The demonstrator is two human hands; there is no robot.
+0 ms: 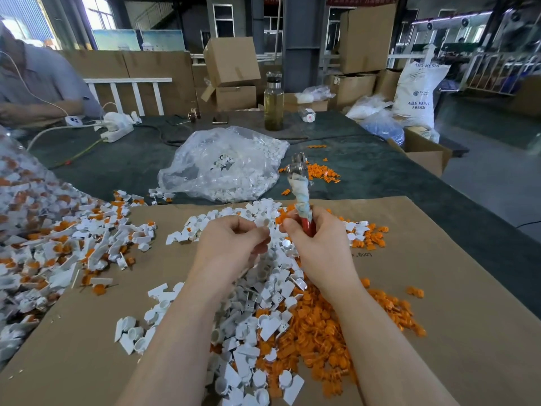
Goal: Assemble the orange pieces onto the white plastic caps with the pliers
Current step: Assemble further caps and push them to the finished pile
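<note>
The left hand [234,244] fingers [257,232] hide what they pinch, perhaps a white cap; both forearms leave the bottom edge.

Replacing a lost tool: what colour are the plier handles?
Red, partly wrapped in whitish cloth, on the pliers; head view.

— Is the room bright?
— Soft daylight is let in by the windows [101,13] at the back. The cardboard sheet [439,303] is evenly lit, and only faint shadows are seen.
— Any glare?
— The clear plastic bag [222,165] is made shiny.
— Is it sharp?
— The middle is. Straight lines are bent at the edges, and far things are blurred.
</note>
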